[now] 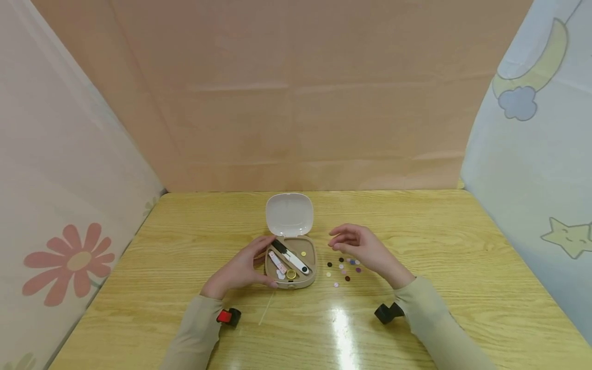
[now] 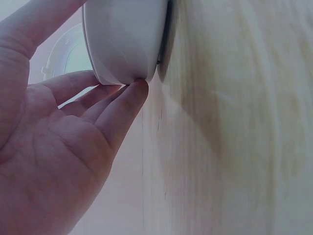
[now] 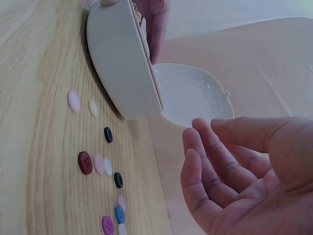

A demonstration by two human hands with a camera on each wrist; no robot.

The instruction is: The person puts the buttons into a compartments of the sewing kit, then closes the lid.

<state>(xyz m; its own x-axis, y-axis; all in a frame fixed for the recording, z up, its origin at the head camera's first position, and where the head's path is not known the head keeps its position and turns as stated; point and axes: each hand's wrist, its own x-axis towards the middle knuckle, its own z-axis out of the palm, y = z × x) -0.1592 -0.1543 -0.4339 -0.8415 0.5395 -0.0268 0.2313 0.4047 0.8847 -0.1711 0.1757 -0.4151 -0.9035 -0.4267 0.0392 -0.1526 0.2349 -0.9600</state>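
Note:
A beige sewing box (image 1: pixel 316 257) stands on the table with its lid (image 1: pixel 290 215) raised at the back. My left hand (image 1: pixel 242 264) grips its left side, thumb at the front corner and fingers at the far side; in the left wrist view they touch the box wall (image 2: pixel 124 39). Inside lie black-and-white thread snips (image 1: pixel 291 258), a pink-and-white strip (image 1: pixel 277 262), a gold ring-shaped piece (image 1: pixel 291 274) and, in the right compartment, a yellow button (image 1: pixel 303 253). Right of the box my right hand (image 1: pixel 365 249) hovers above loose buttons (image 3: pixel 85 162), fingers loosely bent, nothing visible between them.
Several small buttons (image 1: pixel 347 278) in dark, pink, white, blue and purple lie scattered right of the box. A thin pale strip (image 1: pixel 266 308) shows on the table (image 1: pixel 185 231) in front of it. Cloth walls enclose the table at the back and both sides.

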